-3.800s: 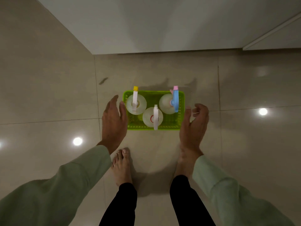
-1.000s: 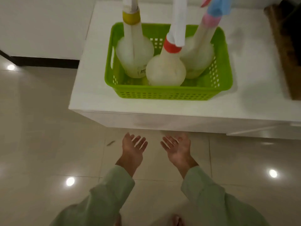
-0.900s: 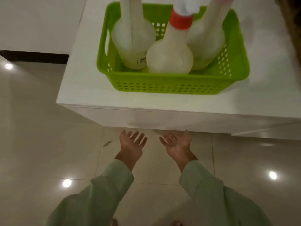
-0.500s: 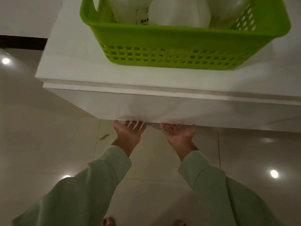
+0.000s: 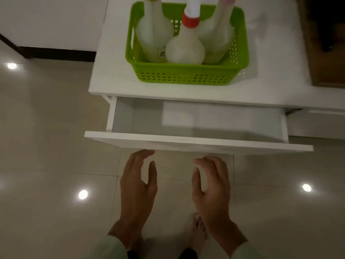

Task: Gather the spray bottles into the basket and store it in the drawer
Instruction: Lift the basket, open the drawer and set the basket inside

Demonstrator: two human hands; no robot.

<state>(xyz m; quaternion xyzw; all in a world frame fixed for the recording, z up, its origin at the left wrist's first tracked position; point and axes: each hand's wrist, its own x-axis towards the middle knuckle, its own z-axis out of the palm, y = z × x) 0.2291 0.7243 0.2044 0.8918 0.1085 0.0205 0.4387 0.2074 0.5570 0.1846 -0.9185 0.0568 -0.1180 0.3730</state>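
A lime-green perforated basket [image 5: 186, 75] stands on the white cabinet top [image 5: 112, 79]. Three whitish spray bottles stand upright in it: one with a yellow collar [image 5: 154, 36], one with a red collar [image 5: 184, 47], one with a pink collar [image 5: 216, 38]; their heads are cut off by the frame. Below, the white drawer [image 5: 196, 141] is pulled out, and its pale inside shows nothing in it. My left hand [image 5: 137, 186] and my right hand [image 5: 211, 186] hover just in front of the drawer front, palms facing each other, fingers apart, holding nothing.
Glossy beige floor tiles [image 5: 46, 146] with light reflections lie all around. A dark brown wooden object [image 5: 326, 43] sits on the cabinet top at the right. A dark skirting strip [image 5: 56, 53] runs along the white wall at left. My bare foot [image 5: 196, 232] shows beneath my hands.
The drawer was shut with both hands under its front edge; now it is pulled out and my hands have let go and turned, drawn back slightly from it.
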